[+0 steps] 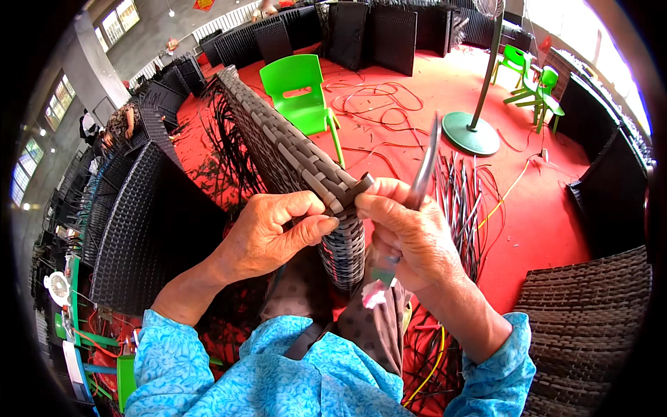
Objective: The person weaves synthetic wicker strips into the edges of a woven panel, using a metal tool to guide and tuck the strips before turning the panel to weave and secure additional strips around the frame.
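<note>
Between my knees stands a grey-brown woven rattan panel (285, 142), its thick edge running away from me to the upper left. My left hand (267, 229) is closed at its near corner, thumb and forefinger pinching the woven edge. A short flat strip end (364, 183) sticks up from that corner. My right hand (417, 240) pinches at this strip with thumb and forefinger. The same hand also grips a long, narrow knife (429, 156), its blade pointing up and away. Below the palm, the knife's lower end shows green and pinkish-white wrapping.
A green plastic chair (295, 90) stands just beyond the panel. Loose black strips (462, 208) lie right of my hands on the red floor. A stand's round green base (470, 133) is farther back. Dark woven panels (156, 229) line the left, and a brown one (590, 320) lies at right.
</note>
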{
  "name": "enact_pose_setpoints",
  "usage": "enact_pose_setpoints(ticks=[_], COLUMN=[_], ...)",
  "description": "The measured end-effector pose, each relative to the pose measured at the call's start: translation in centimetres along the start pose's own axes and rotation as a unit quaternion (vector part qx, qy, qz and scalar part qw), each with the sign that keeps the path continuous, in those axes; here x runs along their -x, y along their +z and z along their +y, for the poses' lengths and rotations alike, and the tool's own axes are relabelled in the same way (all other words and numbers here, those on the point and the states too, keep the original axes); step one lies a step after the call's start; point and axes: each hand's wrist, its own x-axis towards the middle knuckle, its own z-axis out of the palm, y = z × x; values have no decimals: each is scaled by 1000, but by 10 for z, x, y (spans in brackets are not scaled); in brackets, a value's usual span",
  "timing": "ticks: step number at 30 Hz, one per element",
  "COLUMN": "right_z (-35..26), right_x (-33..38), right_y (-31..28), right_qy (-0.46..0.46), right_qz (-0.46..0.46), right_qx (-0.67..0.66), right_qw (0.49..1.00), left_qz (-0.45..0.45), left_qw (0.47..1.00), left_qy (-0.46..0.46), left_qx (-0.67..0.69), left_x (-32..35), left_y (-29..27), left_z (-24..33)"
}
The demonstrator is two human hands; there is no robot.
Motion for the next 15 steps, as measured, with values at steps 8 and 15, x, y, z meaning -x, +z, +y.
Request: enact_pose_setpoints(ticks=[8,15], right_z=[29,62], right_x=[0,1], right_y=[-5,8], right_qy=[-25,-252], right_qz=[-51,75], right_qx=[-107,126], right_qw=[993,957], left_qz=[-31,-13], left_qw=[999,1000], left_qy=[12,6], left_qx=[-16,6], left_x=[1,2], left_y=[-6,-5], left_z=[-6,-6])
